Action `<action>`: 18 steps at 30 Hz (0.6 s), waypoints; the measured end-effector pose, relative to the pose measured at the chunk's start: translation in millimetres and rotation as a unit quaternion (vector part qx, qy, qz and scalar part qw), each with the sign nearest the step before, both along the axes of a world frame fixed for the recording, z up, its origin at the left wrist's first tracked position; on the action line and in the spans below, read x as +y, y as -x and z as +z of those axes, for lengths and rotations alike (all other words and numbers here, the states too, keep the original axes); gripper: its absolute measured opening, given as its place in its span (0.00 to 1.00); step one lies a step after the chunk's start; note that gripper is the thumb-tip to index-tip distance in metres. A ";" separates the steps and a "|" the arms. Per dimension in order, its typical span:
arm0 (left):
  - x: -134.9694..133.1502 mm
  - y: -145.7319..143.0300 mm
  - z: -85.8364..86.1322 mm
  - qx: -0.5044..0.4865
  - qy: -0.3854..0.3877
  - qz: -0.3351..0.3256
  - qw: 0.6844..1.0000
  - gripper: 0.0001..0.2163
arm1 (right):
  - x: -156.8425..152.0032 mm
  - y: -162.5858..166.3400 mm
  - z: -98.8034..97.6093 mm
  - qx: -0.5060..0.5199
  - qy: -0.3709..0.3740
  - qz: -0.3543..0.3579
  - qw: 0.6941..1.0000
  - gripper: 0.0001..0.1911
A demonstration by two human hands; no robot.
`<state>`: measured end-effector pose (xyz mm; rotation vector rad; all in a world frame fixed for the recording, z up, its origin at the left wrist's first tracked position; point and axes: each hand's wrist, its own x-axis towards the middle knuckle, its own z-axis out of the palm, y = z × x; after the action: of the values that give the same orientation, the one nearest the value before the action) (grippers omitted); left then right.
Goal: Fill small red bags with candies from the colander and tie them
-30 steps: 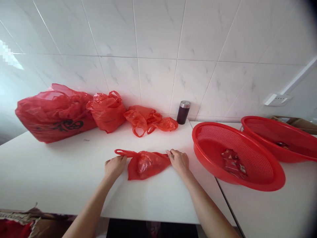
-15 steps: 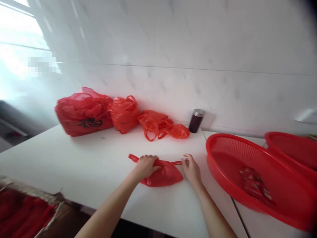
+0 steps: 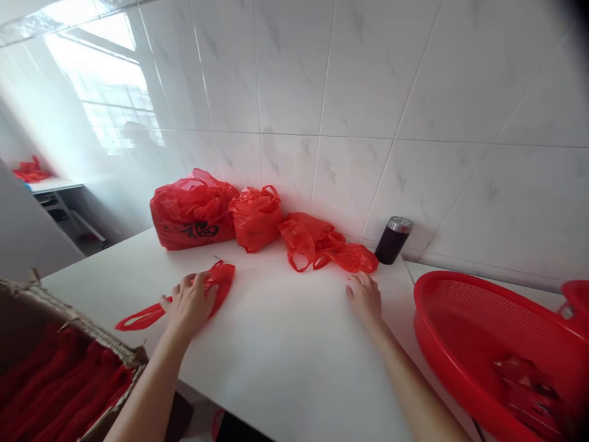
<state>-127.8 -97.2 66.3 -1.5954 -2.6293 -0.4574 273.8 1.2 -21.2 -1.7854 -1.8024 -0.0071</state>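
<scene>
My left hand [image 3: 188, 301] grips a small red plastic bag [image 3: 219, 283] at the left of the white table [image 3: 285, 344]; the bag's handle [image 3: 138, 318] trails toward the table's left edge. My right hand [image 3: 364, 296] lies flat on the table with fingers stretched out and nothing in it, just below a crumpled red bag [image 3: 322, 248]. A large full red bag with black print [image 3: 191, 212] and a smaller tied red bag [image 3: 256, 216] stand against the tiled wall.
A dark cylinder with a metal lid [image 3: 392, 239] stands by the wall. A red mesh basket [image 3: 460, 325] holding red packets [image 3: 524, 383] sits at the right. A cardboard box [image 3: 83, 337] of red items is at the lower left, beside the table edge.
My left hand has carried the small red bag from the table's middle to the left. My right hand let go of it and rests flat. The view has turned left.
</scene>
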 end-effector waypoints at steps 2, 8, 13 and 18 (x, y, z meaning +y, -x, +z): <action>-2.2 -14.5 -11.6 0.011 -0.001 -0.044 0.999 0.19 | 17.4 2.6 4.9 -0.025 -0.005 0.012 1.000 0.15; -6.7 -70.7 -55.0 -0.076 0.026 -0.183 0.980 0.14 | 20.0 1.4 14.7 -0.021 0.001 0.005 1.000 0.13; 0.8 -110.6 -58.0 -0.292 -0.057 -0.289 0.910 0.15 | -42.1 1.8 41.2 0.026 -0.055 0.035 0.998 0.13; 9.1 -145.9 -31.7 -0.494 -0.154 -0.229 0.825 0.25 | -116.1 3.8 67.0 0.317 -0.099 0.143 0.932 0.07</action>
<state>18.1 -88.1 34.7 -2.2502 -2.3451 -2.1107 270.0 -114.9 45.8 -1.1802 -1.4947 0.4375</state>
